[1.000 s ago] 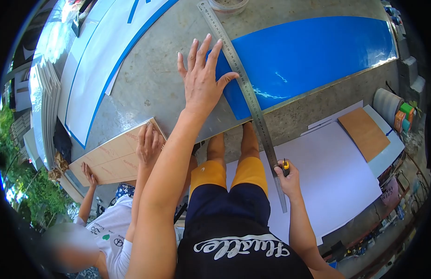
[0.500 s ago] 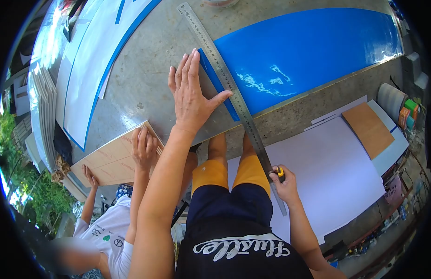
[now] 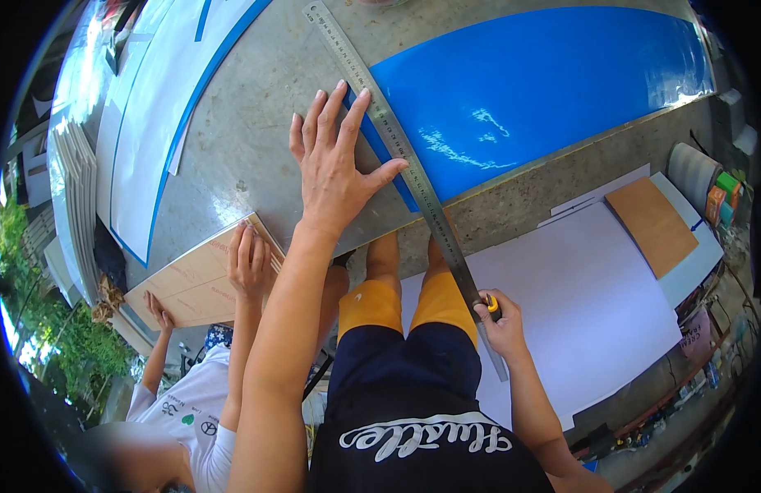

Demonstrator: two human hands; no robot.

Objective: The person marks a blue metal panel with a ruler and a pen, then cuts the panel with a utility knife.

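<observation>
A long steel ruler (image 3: 419, 187) lies slantwise over the left end of a glossy blue sheet (image 3: 545, 94), and its lower part sticks out past the table edge. My left hand (image 3: 335, 160) is open on the ruler's left side, fingers spread, with the thumb and index fingertips at the ruler. A narrow blue strip (image 3: 402, 193) shows to the left of the ruler, partly behind my hand. My right hand (image 3: 504, 324) is closed round a yellow and black utility knife (image 3: 494, 308), beside the ruler's lower part; its thumb touches the ruler. The knife's blade cannot be made out.
The grey table (image 3: 232, 135) also bears a white sheet with blue edging (image 3: 142, 177) at the left. A co-worker's hands (image 3: 251, 263) rest on a papered board (image 3: 196, 283) at lower left. Below the table edge lie a large white sheet (image 3: 561, 304) and a brown board (image 3: 650, 226).
My left index finger has spread away from the other fingers and come onto the ruler. The ruler's upper end and the table appear slightly shifted up and left. My right hand is nearly unmoved.
</observation>
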